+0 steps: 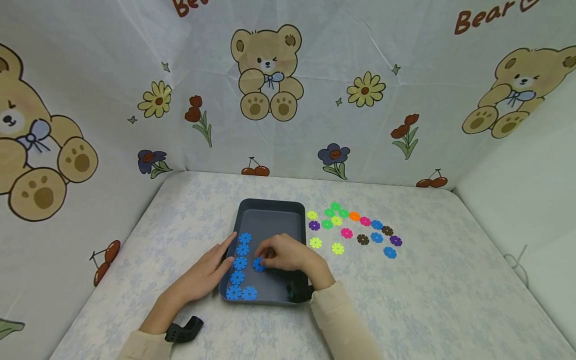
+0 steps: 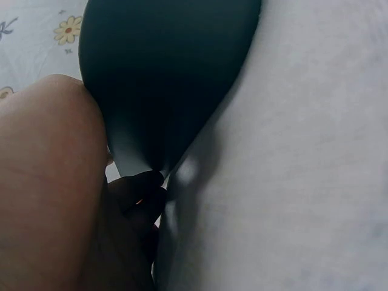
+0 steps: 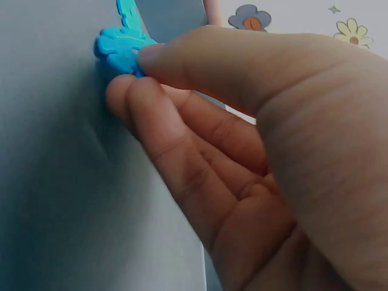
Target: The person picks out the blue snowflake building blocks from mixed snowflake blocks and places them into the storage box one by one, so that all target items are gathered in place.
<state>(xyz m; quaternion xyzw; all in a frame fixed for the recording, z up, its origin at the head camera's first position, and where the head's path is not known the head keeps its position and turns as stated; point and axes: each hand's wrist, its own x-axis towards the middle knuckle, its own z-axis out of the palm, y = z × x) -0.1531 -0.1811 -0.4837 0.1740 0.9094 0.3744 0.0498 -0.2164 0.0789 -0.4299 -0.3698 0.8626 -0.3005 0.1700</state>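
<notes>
In the head view, my right hand (image 1: 288,252) is over the dark grey tray (image 1: 283,294), pinching a blue notched plastic disc (image 1: 258,265) low above its floor. The right wrist view shows the thumb and fingertips of that hand on the blue disc (image 3: 118,50); another blue piece (image 3: 128,13) appears just beyond. My left hand (image 1: 204,270) rests against the tray's left side, index fingertip and thumb tip at the rim. Several blue discs (image 1: 240,263) stand in a column along the tray's left wall, with one more disc (image 1: 249,293) beside the bottom one.
Right of the tray, loose notched discs lie scattered on the pale table (image 1: 432,285): green (image 1: 335,206), yellow (image 1: 337,248), purple (image 1: 395,241), pink (image 1: 347,233), orange (image 1: 354,216), brown (image 1: 362,239) and blue (image 1: 390,252). A bear-printed cloth (image 1: 315,140) hangs behind.
</notes>
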